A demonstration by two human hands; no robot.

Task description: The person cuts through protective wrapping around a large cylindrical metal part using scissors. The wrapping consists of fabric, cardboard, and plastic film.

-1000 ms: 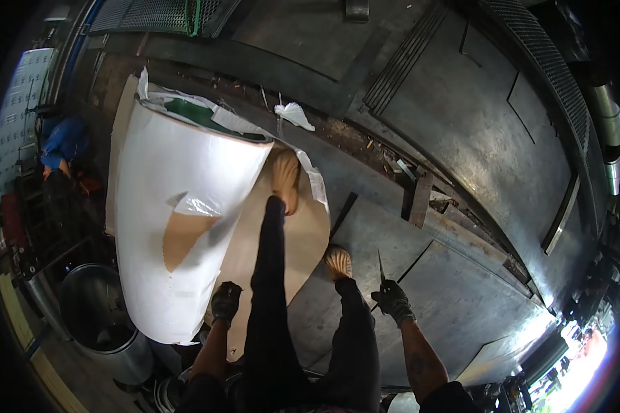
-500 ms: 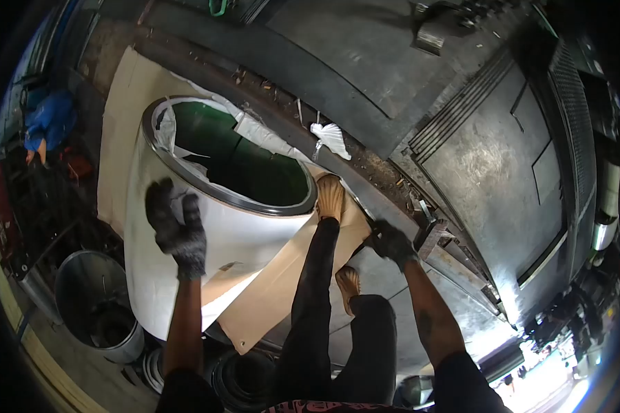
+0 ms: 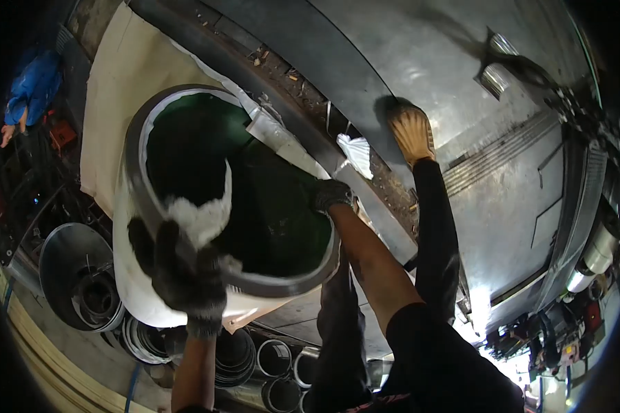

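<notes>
A big white cylinder (image 3: 132, 279) with a dark rim and a dark green inside stands tilted in front of me. My left hand (image 3: 184, 272), in a dark glove, is over its near left rim, fingers apart. Beside those fingers, a torn piece of white lining (image 3: 203, 217) sticks up inside the opening. At the right end of the rim, my right hand (image 3: 334, 195), also gloved, has its fingers curled over the edge. Tan sheet material (image 3: 120, 103) lies behind the cylinder.
My tan boot (image 3: 413, 134) rests on dark metal sheets (image 3: 496, 179) at the right. A crumpled white piece (image 3: 356, 155) lies along the debris-filled gap. Metal tubes (image 3: 274, 358) and a wide drum (image 3: 69, 275) stand below. A person in blue (image 3: 34, 86) is at far left.
My right hand has moved left from the sheet edge onto the rim. One boot has stepped right and up onto the metal sheets. The cylinder's opening looks larger, with white lining raised inside.
</notes>
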